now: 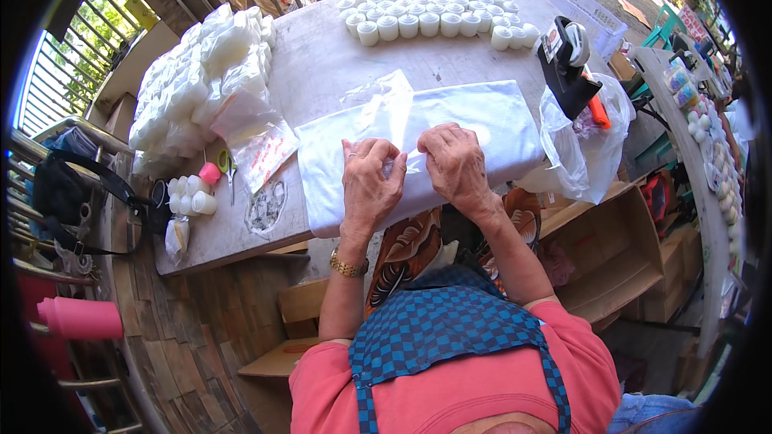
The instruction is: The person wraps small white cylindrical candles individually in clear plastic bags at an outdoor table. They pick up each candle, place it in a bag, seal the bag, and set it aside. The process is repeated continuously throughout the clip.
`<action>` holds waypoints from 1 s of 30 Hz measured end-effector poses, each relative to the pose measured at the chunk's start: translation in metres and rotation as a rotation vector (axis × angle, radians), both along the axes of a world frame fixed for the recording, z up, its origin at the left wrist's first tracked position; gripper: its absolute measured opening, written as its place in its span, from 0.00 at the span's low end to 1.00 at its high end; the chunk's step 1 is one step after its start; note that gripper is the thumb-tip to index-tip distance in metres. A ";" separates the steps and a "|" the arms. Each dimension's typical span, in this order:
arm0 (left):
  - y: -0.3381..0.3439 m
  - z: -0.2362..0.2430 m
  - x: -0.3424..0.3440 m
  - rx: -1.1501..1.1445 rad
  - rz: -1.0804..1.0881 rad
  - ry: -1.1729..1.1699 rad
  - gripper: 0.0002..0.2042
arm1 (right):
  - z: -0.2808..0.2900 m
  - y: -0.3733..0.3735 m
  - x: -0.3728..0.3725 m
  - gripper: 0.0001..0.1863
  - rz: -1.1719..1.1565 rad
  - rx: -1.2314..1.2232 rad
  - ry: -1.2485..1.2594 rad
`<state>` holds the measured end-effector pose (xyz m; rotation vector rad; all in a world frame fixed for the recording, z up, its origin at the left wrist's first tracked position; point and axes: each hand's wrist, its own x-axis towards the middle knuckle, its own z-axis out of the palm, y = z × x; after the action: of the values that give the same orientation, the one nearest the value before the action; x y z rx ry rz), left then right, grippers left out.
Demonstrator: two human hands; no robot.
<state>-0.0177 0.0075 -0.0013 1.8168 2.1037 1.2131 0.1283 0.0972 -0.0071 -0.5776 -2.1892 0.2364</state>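
My left hand [371,177] has curled fingers around crinkled clear plastic with something small, partly hidden, inside. My right hand [452,167] is beside it, fingers bent and pressed together on the same plastic. Both hands are over a folded white cloth [498,120] on the near edge of the table [305,56]. A thin clear plastic bag [394,96] lies on the cloth just beyond my hands. Left of the cloth are a printed clear bag [257,153], green-handled scissors [226,165] and a round pink object [210,173].
Stacked bagged white pieces [201,72] fill the back left, several white cups [430,20] the back. A black tape dispenser [559,64] and white plastic bag [587,153] sit right. White cups [191,197] and a black strapped bag [68,193] are left; cardboard boxes [611,257] sit below.
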 end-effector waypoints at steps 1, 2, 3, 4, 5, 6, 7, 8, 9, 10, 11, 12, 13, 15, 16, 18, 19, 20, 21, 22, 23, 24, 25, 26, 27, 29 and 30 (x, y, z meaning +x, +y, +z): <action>0.000 -0.002 0.000 0.014 0.002 0.014 0.07 | 0.001 -0.001 0.000 0.06 0.002 -0.001 0.001; -0.001 -0.004 -0.001 0.027 0.005 0.028 0.07 | 0.001 -0.001 -0.001 0.06 0.005 -0.003 0.001; -0.002 -0.003 0.000 0.061 0.018 0.065 0.07 | 0.000 0.000 -0.002 0.07 -0.002 -0.052 0.016; -0.003 0.000 0.001 0.095 0.032 0.102 0.07 | 0.000 0.002 -0.003 0.07 -0.008 -0.100 0.029; -0.004 0.001 0.001 0.129 0.048 0.139 0.07 | 0.000 0.004 -0.004 0.07 -0.014 -0.149 0.042; -0.002 -0.001 -0.003 0.136 0.046 0.157 0.07 | 0.001 0.009 -0.005 0.08 0.027 -0.182 0.020; 0.001 -0.004 -0.009 0.140 0.047 0.173 0.08 | 0.003 0.014 -0.007 0.08 0.070 -0.219 -0.003; 0.003 -0.008 -0.013 0.144 0.045 0.190 0.08 | 0.004 0.021 -0.008 0.08 0.111 -0.255 -0.026; 0.002 -0.009 -0.014 0.111 0.061 0.192 0.09 | 0.008 0.030 -0.010 0.08 0.243 -0.137 -0.047; 0.002 -0.009 -0.014 0.082 0.082 0.192 0.11 | 0.013 0.039 -0.012 0.08 0.341 -0.163 -0.098; 0.002 -0.008 -0.014 0.052 0.097 0.191 0.12 | 0.020 0.050 -0.014 0.08 0.434 -0.191 -0.149; 0.002 -0.009 -0.014 0.064 0.113 0.221 0.13 | 0.028 0.059 -0.020 0.09 0.528 -0.219 -0.201; 0.001 -0.008 -0.012 0.076 0.129 0.252 0.14 | 0.041 0.070 -0.028 0.11 0.442 -0.381 -0.273; 0.002 -0.008 -0.009 0.057 0.124 0.280 0.16 | 0.047 0.098 -0.059 0.13 0.237 -0.280 -0.180; 0.001 -0.008 -0.009 0.061 0.131 0.294 0.16 | 0.047 0.120 -0.081 0.13 0.179 -0.229 -0.164; 0.001 -0.008 -0.008 0.066 0.142 0.328 0.15 | 0.047 0.148 -0.120 0.18 -0.072 -0.013 -0.286; 0.002 -0.010 -0.008 0.077 0.141 0.328 0.15 | 0.044 0.159 -0.137 0.21 -0.204 0.129 -0.357; 0.001 -0.008 -0.008 0.073 0.133 0.327 0.15 | 0.037 0.169 -0.147 0.23 -0.264 0.245 -0.432; 0.002 -0.004 -0.008 0.070 0.122 0.324 0.15 | 0.029 0.179 -0.156 0.25 -0.326 0.361 -0.506; 0.001 -0.002 -0.007 0.054 0.109 0.317 0.15 | 0.016 0.186 -0.163 0.27 -0.381 0.469 -0.587; 0.001 -0.004 -0.007 0.064 0.120 0.306 0.15 | 0.006 0.185 -0.171 0.26 -0.420 0.579 -0.547; 0.001 -0.005 -0.008 0.064 0.121 0.309 0.14 | -0.003 0.185 -0.171 0.25 -0.385 0.518 -0.539; 0.001 -0.005 -0.009 0.069 0.128 0.310 0.14 | 0.004 0.177 -0.171 0.24 -0.347 0.464 -0.531; 0.000 -0.007 -0.008 0.071 0.129 0.308 0.14 | 0.009 0.170 -0.167 0.23 -0.313 0.405 -0.528; 0.001 -0.006 -0.009 0.071 0.131 0.307 0.13 | 0.010 0.170 -0.160 0.20 -0.223 0.378 -0.399; 0.002 -0.006 -0.010 0.059 0.132 0.284 0.12 | 0.019 0.158 -0.141 0.20 -0.141 0.205 -0.332; 0.001 -0.007 -0.011 0.051 0.138 0.277 0.12 | 0.026 0.149 -0.131 0.21 -0.097 0.118 -0.293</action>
<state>-0.0284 0.0082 -0.0081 1.9933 2.4004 1.1071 -0.0031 0.2466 0.0185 -0.6852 -2.4284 -0.0316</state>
